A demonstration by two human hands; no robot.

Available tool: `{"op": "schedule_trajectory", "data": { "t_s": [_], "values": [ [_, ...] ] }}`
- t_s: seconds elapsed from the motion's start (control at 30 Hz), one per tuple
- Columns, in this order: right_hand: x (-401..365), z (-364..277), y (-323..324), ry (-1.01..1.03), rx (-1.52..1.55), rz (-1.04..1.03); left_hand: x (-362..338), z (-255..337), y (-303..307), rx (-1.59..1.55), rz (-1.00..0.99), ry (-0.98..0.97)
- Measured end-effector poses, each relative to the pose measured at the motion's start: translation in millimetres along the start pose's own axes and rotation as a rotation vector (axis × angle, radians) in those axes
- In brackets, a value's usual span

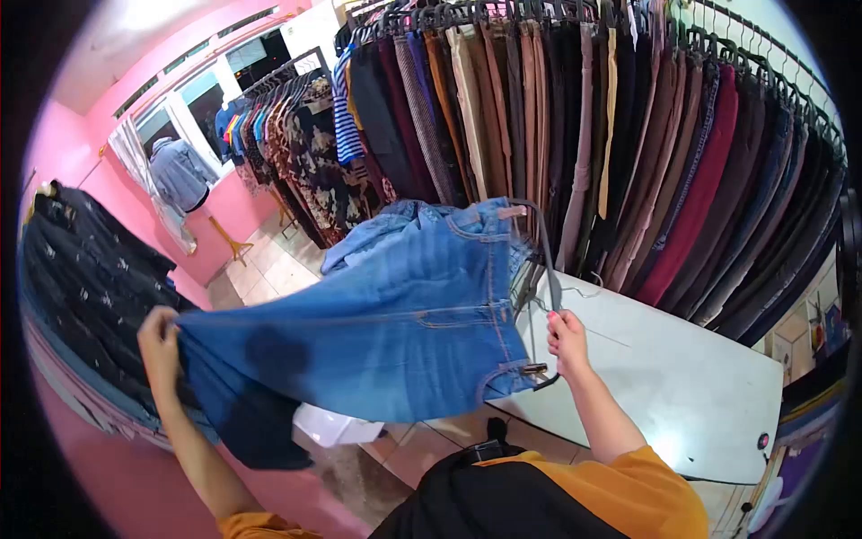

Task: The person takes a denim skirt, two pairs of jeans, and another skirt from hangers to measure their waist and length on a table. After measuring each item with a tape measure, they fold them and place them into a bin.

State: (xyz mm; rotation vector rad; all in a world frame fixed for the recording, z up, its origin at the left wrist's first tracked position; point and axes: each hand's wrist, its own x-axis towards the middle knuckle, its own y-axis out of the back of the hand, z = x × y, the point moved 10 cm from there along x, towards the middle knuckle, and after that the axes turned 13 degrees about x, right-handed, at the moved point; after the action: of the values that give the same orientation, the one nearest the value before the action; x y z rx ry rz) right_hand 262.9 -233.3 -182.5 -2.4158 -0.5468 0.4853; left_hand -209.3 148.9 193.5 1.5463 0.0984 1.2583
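jeans (pixel 386 314) hang stretched in the air before the chest, long axis left to right, waistband end on a hanger (pixel 544 260) gripped by the right hand (pixel 567 341), leg end bunched in the closed left hand (pixel 160 346).

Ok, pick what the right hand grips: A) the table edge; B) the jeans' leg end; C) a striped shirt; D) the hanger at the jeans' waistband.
D: the right hand grips the dark hanger at the waistband of the blue jeans; the left hand holds the leg end.
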Motion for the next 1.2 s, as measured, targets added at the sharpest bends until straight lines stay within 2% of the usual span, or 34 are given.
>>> {"op": "schedule_trajectory", "data": {
  "t_s": [0.03, 0.07, 0.1, 0.17, 0.23, 0.3, 0.33, 0.4, 0.43, 0.5, 0.53, 0.6, 0.63, 0.7, 0.77, 0.8, 0.83, 0.9, 0.93, 0.97, 1.07, 1.1, 1.17, 1.2],
  "values": [
    [11.5, 6.1, -17.3, -0.013, 0.024, -0.004, 37.3, -4.8, 3.6, 0.068, 0.202, -0.165],
    [33.7, 15.6, -43.8, -0.023, 0.100, 0.005, 101.7, 5.4, 5.7, 0.214, 0.391, -0.127],
    [48.6, 24.3, -67.2, -0.028, 0.170, 0.004, 139.9, -13.3, -10.4, 0.359, 0.402, -0.093],
    [80.4, 40.7, -87.8, 0.009, 0.266, 0.011, 171.8, 1.2, -39.1, 0.309, 0.572, -0.124],
    [114.5, 61.0, -88.0, 0.079, 0.249, 0.074, 188.1, 0.0, -108.5, 0.346, 0.568, -0.170],
    [152.2, 94.1, -58.3, 0.120, -0.006, 0.152, 162.3, 51.8, -175.1, 0.119, 0.398, -0.194],
    [175.7, 127.8, -28.0, 0.120, -0.001, 0.168, 141.1, 62.6, -225.7, 0.048, 0.294, -0.261],
    [182.5, 134.0, 41.7, 0.557, -0.782, 0.486, 86.4, 96.2, -316.4, -0.071, 0.006, -0.367],
    [172.4, 131.3, 55.0, 0.557, -0.782, 0.516, 56.0, 89.1, -376.8, -0.198, -0.129, -0.400],
    [148.1, 124.9, 82.4, 0.323, -1.068, 0.747, -1.1, 104.7, -445.0, -0.218, -0.255, -0.343],
    [143.7, 121.3, 86.8, 0.318, -1.064, 0.777, -19.2, 110.6, -479.1, -0.240, -0.390, -0.294],
    [151.7, 170.7, 102.2, -0.075, -0.416, 0.599, -38.7, 147.5, -501.4, -0.294, -0.526, -0.267],
    [147.9, 169.8, 100.4, -0.068, -0.412, 0.618, -44.7, 161.9, -507.5, -0.306, -0.533, -0.282],
    [154.6, 165.6, 78.1, -0.063, -0.572, 0.534, -62.0, 190.7, -534.6, -0.223, -0.676, -0.369],
    [131.4, 126.5, 25.8, -0.007, -0.652, 0.499, -87.5, 204.5, -560.0, -0.232, -0.849, -0.366],
    [120.8, 132.6, 8.5, -0.137, -0.614, 0.472, -99.7, 210.2, -564.8, -0.164, -0.952, -0.370],
    [116.6, 146.5, -1.4, -0.268, -0.572, 0.443, -108.2, 209.9, -570.5, -0.148, -0.967, -0.379],
    [142.6, 216.7, 31.4, -0.069, -0.759, 0.372, -119.5, 199.9, -581.1, -0.152, -0.963, -0.392],
    [134.3, 220.6, 19.3, 0.109, -0.898, 0.343, -122.3, 194.7, -581.7, -0.164, -0.978, -0.392],
    [131.3, 220.1, 15.2, 0.108, -0.898, 0.352, -122.5, 190.2, -581.9, -0.167, -0.982, -0.399],
    [128.6, 227.0, 18.6, -0.155, -0.984, 0.342, -121.3, 185.3, -584.7, -0.206, -1.031, -0.410],
    [128.7, 216.7, 22.9, -0.135, -0.978, 0.375, -119.0, 189.1, -583.9, -0.224, -1.024, -0.445],
    [127.3, 204.0, 34.0, -0.164, -1.019, 0.319, -117.9, 187.7, -592.1, -0.214, -1.087, -0.381],
    [130.4, 205.0, 51.1, -0.115, -1.126, 0.325, -116.6, 187.0, -597.8, -0.197, -1.098, -0.370]
  ]
}}
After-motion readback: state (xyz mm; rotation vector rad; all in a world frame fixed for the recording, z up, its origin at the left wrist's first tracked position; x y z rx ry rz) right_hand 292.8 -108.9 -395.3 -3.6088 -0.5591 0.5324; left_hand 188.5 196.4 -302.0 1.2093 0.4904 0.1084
